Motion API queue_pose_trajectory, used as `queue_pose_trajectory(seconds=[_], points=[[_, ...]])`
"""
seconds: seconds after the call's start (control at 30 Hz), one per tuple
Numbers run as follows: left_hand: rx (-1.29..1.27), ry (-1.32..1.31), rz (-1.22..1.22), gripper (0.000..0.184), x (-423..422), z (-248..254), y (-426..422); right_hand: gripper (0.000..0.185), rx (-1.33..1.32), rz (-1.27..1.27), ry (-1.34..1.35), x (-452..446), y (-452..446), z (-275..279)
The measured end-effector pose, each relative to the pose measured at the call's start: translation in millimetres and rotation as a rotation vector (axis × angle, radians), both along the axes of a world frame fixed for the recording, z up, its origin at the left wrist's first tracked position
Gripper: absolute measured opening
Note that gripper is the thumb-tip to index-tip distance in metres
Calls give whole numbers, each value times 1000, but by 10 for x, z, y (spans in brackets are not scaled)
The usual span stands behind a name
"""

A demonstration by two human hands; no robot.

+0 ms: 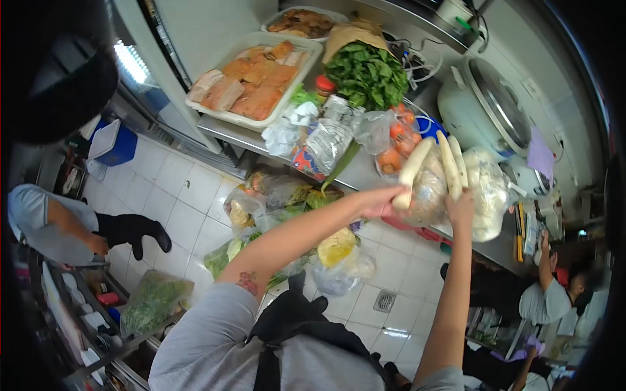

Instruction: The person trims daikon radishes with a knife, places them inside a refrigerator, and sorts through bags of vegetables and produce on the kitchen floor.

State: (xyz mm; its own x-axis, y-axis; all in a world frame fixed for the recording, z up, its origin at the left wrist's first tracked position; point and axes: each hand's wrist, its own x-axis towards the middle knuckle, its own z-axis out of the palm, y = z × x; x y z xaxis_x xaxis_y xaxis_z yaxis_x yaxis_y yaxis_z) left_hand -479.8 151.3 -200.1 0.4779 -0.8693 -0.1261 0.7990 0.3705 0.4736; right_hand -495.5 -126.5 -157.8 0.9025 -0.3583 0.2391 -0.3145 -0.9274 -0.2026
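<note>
My left hand (383, 202) is closed around the lower end of a long white radish (415, 166). My right hand (460, 206) grips the near ends of two more white radishes (450, 166), which point away from me. Beneath them on the steel counter lies a clear plastic bag (429, 189) whose contents I cannot make out. Right of my right hand sits a bag of whitish vegetables (486, 189). A bag of tomatoes (399, 144) lies just beyond my left hand.
Leafy greens (368, 75) in brown paper and a tray of meat (254, 81) stand farther left on the counter. A large cooker (486, 104) is at the back right. Bagged vegetables (280, 202) lie on the tiled floor. Other people (554, 296) work at right and left.
</note>
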Motion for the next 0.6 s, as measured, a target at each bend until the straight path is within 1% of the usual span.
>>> queue_pose_trajectory(seconds=[0.03, 0.07, 0.1, 0.17, 0.2, 0.23, 0.3, 0.33, 0.37, 0.4, 0.47, 0.53, 0.6], points=[[-64, 44, -62, 31, -175, 35, 154, 68, -1, -15, 8, -78, 14, -4], [-87, 26, -115, 27, -378, 42, 301, 71, -3, -25, 26, -95, 38, 0], [-108, 8, -168, 24, -595, 23, 433, 75, 71, -45, 93, -34, 64, 36], [-43, -48, -217, 26, -1028, -216, 609, 83, 211, -97, 225, 49, 91, 247], [21, -105, -236, 29, -1233, -265, 738, 98, 340, -160, 291, 20, 364, 564], [86, -160, -258, 32, -1442, -302, 891, 101, 250, -89, 262, 87, 228, 448], [83, -26, -169, 44, -1943, -388, 1209, 106, 82, 57, 214, 240, -136, 78], [75, -36, -79, 48, -2169, -346, 1396, 104, 60, 18, 280, 232, -55, 118], [182, -77, -49, 45, -2392, -403, 1568, 103, 32, -14, 361, 195, -2, 179], [265, -83, -15, 43, -2586, -351, 1742, 99, 61, -27, 369, 138, -5, 161], [426, -113, 99, 39, -2948, -319, 2043, 94, 228, -7, 339, -1, 62, 164], [620, -131, 245, 35, -3312, -281, 2285, 91, 522, 48, 278, -323, 79, 227], [836, -109, 400, 32, -3677, -224, 2428, 84, 893, 70, 174, -631, -106, 74]])
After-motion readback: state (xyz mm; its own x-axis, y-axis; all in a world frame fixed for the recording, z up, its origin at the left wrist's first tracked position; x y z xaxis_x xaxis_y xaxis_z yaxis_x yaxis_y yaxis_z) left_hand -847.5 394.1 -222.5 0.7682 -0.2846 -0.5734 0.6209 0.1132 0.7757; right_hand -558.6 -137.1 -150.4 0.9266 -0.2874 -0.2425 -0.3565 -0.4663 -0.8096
